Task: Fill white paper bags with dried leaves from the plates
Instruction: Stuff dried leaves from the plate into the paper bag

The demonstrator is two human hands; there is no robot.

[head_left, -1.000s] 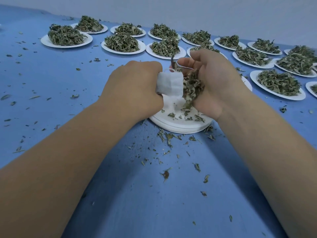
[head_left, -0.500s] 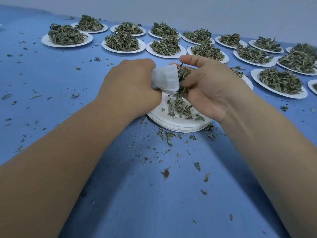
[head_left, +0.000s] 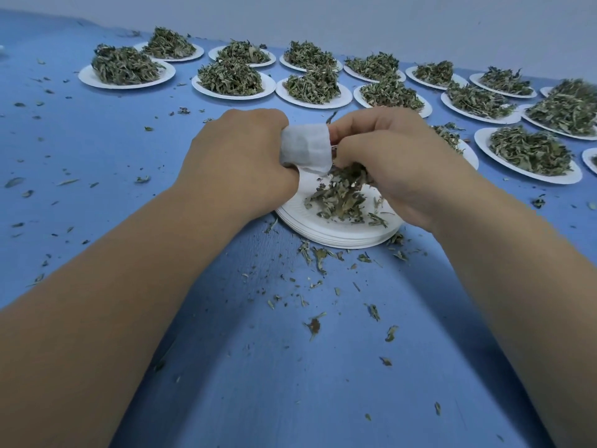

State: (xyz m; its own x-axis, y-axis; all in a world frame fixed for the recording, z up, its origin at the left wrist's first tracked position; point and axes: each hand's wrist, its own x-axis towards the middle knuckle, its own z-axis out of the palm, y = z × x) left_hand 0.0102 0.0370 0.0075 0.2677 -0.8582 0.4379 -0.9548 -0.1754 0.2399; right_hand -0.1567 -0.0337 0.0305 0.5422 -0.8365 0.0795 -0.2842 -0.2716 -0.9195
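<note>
While the left hand wraps its fingers round a white paper bag, the right hand sits right at the bag's open end. The left grip is tight on the bag, which is squeezed and a bit crumpled. The bag lies on its side in the air, just above a stack of white paper plates, and its open end points to the right.

The right hand's fingers are curled, and its grip holds a clump of dried leaves. The clump hangs from under the fingers, next to the bag's mouth, and the rest of the leaves lie in a small heap on the top plate of the stack. The thumb and first finger touch the edge of the bag. Whether any leaves are inside the bag cannot be seen.

The stack sits on a blue counter, between the two wrists. Both bare arms reach in from the near edge. Little bits of leaf lie all over the counter, most of them just in front of the stack.

Far back, near a pale wall, many more white plates stand in two rows, each with a big heap of green-brown leaves on it. One more full plate is off to the right, past the right hand, and another is partly hidden behind that hand.
</note>
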